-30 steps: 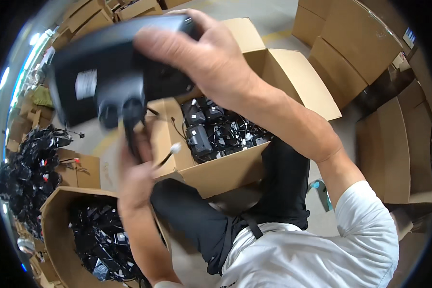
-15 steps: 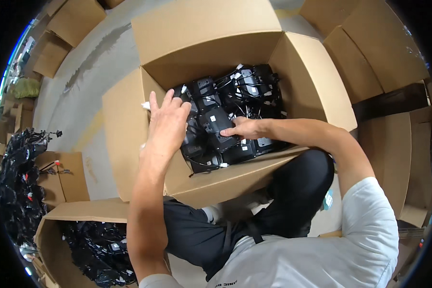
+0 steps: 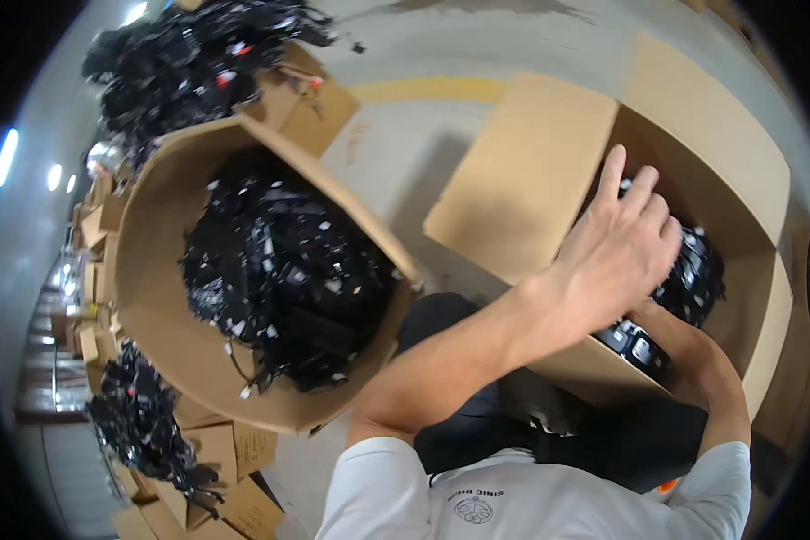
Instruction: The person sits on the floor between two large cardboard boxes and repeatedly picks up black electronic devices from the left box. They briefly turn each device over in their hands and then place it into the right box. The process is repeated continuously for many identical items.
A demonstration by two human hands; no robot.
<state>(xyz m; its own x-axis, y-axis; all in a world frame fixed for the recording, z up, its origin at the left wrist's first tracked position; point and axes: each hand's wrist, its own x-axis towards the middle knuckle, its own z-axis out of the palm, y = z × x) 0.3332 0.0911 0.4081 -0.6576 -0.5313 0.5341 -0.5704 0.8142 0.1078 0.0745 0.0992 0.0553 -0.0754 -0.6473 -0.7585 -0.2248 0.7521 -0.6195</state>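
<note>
My left hand (image 3: 614,243) is over the cardboard box (image 3: 524,171) on the right, fingers stretched and spread. I see nothing held in it, though its underside is hidden. Below it, my right forearm (image 3: 693,346) reaches into the same box. The right hand's fingers are hidden behind my left hand and wrist. Black plastic units (image 3: 700,274) with cables and white connectors lie in this box around both hands. A black unit with glossy spots (image 3: 637,346) shows beside my right wrist.
At left stands a second cardboard box (image 3: 144,261) with a tangled heap of black parts (image 3: 283,270) and white connectors. More black parts (image 3: 180,72) are piled beyond it, and another heap (image 3: 139,405) lies at lower left. A yellow line (image 3: 427,89) crosses the grey floor.
The view has swung left, so the box of units now appears at right and the second box fully shows. My left hand stays over the units; my right hand has become hidden.
</note>
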